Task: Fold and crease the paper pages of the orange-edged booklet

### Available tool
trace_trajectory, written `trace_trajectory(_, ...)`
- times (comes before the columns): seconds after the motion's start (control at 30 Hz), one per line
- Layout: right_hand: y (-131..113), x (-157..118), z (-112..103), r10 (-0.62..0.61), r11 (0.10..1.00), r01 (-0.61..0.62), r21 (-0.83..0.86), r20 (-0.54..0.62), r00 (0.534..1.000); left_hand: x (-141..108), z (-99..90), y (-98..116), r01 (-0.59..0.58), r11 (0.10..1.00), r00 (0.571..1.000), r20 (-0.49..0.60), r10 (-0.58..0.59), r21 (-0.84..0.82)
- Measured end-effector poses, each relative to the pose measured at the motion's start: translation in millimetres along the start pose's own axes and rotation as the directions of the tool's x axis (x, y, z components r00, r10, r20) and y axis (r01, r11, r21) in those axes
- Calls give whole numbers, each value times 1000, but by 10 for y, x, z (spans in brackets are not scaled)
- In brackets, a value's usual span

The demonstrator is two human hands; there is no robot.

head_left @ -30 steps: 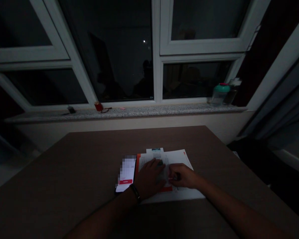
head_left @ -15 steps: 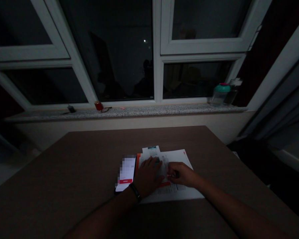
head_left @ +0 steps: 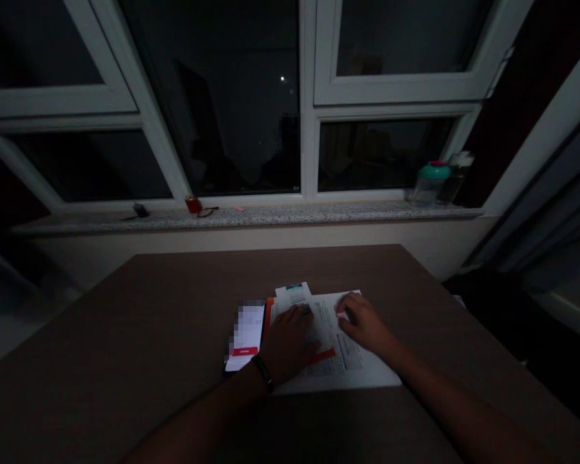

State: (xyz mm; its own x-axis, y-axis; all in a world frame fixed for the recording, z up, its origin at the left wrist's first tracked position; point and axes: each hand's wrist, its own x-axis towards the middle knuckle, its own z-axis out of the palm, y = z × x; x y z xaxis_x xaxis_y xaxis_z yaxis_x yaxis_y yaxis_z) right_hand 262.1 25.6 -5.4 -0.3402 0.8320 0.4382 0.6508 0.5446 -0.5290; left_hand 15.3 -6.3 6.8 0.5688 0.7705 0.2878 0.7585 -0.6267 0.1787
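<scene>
A printed paper sheet (head_left: 377, 370) with an orange-red strip lies on the table. My left hand (head_left: 290, 341) rests flat across it, fingers spread, a dark band around the wrist. Beneath its fingertips a small dark patch (head_left: 307, 310) shows; I cannot tell what it is. A narrow printed slip (head_left: 296, 294) sticks out past the sheet's far edge. Over the right part of the paper, my right hand (head_left: 360, 322) pinches a small pink-and-white object (head_left: 341, 313), mostly hidden by the fingers. Left of the papers lies a lit phone (head_left: 247, 332).
The brown table (head_left: 174, 303) reaches to the wall below the window. On the granite sill (head_left: 280, 216) stand a small red jar (head_left: 193, 205), a small dark item (head_left: 140, 210), and a teal-lidded bottle (head_left: 432, 180) beside another bottle (head_left: 457, 177). The room is dim.
My right hand has moved away to the right and farther up the sheet, off the area beside my left hand. The left hand stays in place. The phone's displayed number has changed.
</scene>
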Motion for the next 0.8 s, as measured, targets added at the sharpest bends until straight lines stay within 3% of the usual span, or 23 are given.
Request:
trace_trajectory(0.23,-90,-4,-70,81,986,-86,-142,-41,996,-8,29,-21,-82,995,994,64,85,-54)
trace_trajectory(0.37,-190,-3,-87,21,990,-22,-140,-6,1000,-5,30,-13,-112,989,992,54,118,-98)
trace_trajectory(0.5,-280,-16,-57,-67,991,79,-108,114,991,9,1,13,49,997,999,-19,-50,-57)
trace_trajectory(0.6,-309,-19,-28,-75,990,92,-110,145,987,16,-16,23,186,983,981,-50,-186,-8)
trace_trajectory(0.8,-323,-7,-50,-89,991,106,-87,179,980,21,-15,28,194,980,977,-76,-197,-43)
